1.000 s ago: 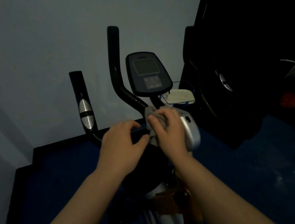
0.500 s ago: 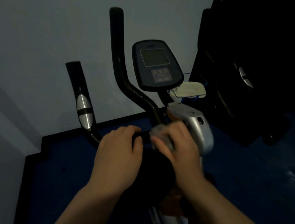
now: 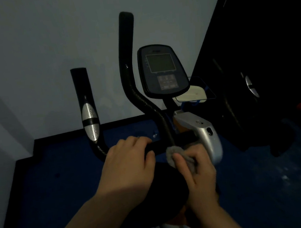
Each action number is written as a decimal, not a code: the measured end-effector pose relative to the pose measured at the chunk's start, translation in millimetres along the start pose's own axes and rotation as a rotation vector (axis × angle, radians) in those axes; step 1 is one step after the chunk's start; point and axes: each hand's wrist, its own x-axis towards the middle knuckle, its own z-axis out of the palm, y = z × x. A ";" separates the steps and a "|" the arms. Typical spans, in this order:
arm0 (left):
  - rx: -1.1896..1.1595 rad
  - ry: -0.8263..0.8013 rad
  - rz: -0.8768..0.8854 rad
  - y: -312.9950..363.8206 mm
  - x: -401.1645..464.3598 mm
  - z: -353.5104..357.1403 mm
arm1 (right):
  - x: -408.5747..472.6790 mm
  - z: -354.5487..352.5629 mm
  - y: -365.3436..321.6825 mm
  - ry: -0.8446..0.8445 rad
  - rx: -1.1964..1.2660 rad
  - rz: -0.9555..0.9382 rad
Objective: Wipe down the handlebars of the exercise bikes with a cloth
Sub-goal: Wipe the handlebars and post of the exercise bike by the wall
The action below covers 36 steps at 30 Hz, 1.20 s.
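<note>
Low in the frame's middle, the left hand [image 3: 127, 164] curls round the black handlebar [image 3: 161, 144], apparently steadying it. Just right of it, the right hand [image 3: 196, 167] pinches a bunched grey cloth [image 3: 175, 153] against the bar's centre, beneath the console [image 3: 163, 70], seemingly for rubbing.

Single head-worn camera, angled forward and down, close above the handlebar [image 3: 161, 144] and console [image 3: 163, 70], facing the wall [image 3: 43, 51].

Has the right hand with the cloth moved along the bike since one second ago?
Yes. The right hand and cloth moved down from beside the console stem to the horizontal handlebar.
</note>
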 end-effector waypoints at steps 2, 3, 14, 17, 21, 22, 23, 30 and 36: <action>0.015 -0.067 0.012 -2.9 10.3 -7.1 | 40.4 3.8 -3.7 -0.018 -0.049 0.018; 0.025 -0.089 0.019 -3.6 15.4 -10.0 | 65.1 7.5 -9.2 -0.018 -0.067 0.063; 0.014 0.005 0.139 -11.7 24.0 -5.1 | 18.8 -7.2 -15.2 -0.035 -0.037 0.108; 0.050 0.020 0.145 -10.7 23.4 -4.8 | 52.9 -12.4 -31.7 0.023 -0.009 0.026; 0.065 0.025 0.095 -9.7 25.6 -3.2 | 116.3 -30.5 -44.9 -0.320 0.018 -0.013; 0.078 0.026 0.084 -9.9 25.6 -2.7 | 126.9 -35.0 -45.0 -0.539 -0.022 0.028; 0.087 0.027 0.078 -10.0 25.4 -2.5 | 132.4 -37.2 -42.6 -0.725 -0.055 0.065; 0.019 0.027 0.008 -9.7 26.7 -1.8 | 71.4 10.9 -14.2 0.053 -0.138 -0.071; 0.011 0.012 -0.013 -8.1 24.2 -5.4 | 70.8 15.9 -16.8 -0.067 -0.120 -0.042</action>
